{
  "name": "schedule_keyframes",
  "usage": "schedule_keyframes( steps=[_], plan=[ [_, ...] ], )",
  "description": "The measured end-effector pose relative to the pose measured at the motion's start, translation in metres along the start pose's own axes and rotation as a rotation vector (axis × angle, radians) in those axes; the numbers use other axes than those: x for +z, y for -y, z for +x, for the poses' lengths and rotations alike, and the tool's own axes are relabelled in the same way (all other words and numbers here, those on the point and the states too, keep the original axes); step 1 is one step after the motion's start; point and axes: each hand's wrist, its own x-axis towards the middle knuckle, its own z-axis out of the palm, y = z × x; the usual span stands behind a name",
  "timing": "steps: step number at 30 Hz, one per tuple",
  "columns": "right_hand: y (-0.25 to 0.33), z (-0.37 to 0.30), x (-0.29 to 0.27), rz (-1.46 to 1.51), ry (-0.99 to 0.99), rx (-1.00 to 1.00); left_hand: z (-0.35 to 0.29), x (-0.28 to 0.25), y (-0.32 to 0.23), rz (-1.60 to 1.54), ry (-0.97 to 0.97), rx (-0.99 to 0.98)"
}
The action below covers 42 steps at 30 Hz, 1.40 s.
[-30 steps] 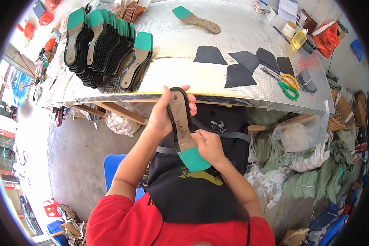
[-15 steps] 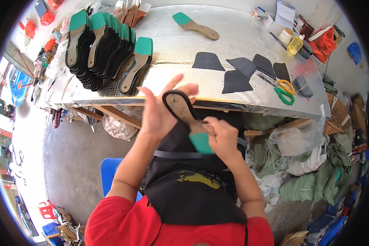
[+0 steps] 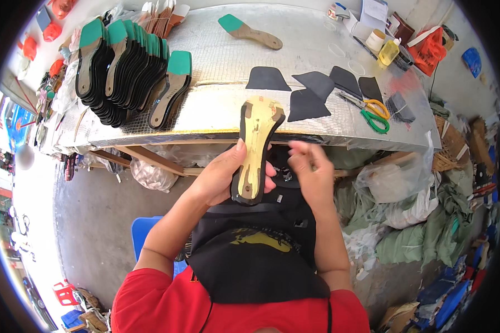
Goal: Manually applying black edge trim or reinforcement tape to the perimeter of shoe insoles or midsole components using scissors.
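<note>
Left hand (image 3: 222,180): my grip clamps tan insole (image 3: 256,149) upright, just before desk (image 3: 205,116) | Right hand (image 3: 311,175): fingers loosely curled, empty, just beside | Advice: I'd steady the heel, press evenly.

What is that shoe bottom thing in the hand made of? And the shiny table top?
The shoe sole in the left hand looks like stiff tan board, matte, rimmed in black, maybe rubber. The table top looks covered in silvery, quilted foil-like sheet.
</note>
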Motion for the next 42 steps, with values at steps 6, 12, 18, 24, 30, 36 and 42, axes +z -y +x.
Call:
schedule_keyframes(
  steps=[6, 12, 18, 24, 30, 36, 42],
  plan=[
    [0.044, -0.002, 0.033, 0.478, 0.199, 0.345, 0.005, 0.000, 0.016, 0.504, -0.078, 0.144],
    [0.012, 0.007, 0.046, 0.644, -0.081, 0.394, -0.002, -0.004, 0.012, 0.524, -0.050, 0.123],
    [0.011, -0.001, 0.053, 0.667, 0.069, 0.225, -0.012, -0.015, 0.018, -0.062, 0.098, -0.188],
    [-0.005, 0.004, 0.049, 0.323, 0.112, 0.281, -0.019, -0.045, 0.003, 0.748, -0.542, 0.131],
    [-0.072, -0.011, 0.051, -0.091, 0.142, 0.164, -0.012, -0.125, -0.086, 1.415, -1.337, 0.272],
    [-0.095, -0.005, 0.086, -0.438, 0.163, 0.079, 0.003, -0.166, -0.126, 1.755, -1.533, 0.313],
    [-0.122, -0.006, 0.118, -0.698, 0.051, -0.104, 0.022, -0.142, -0.110, 1.964, -1.420, 0.768]
  ],
)
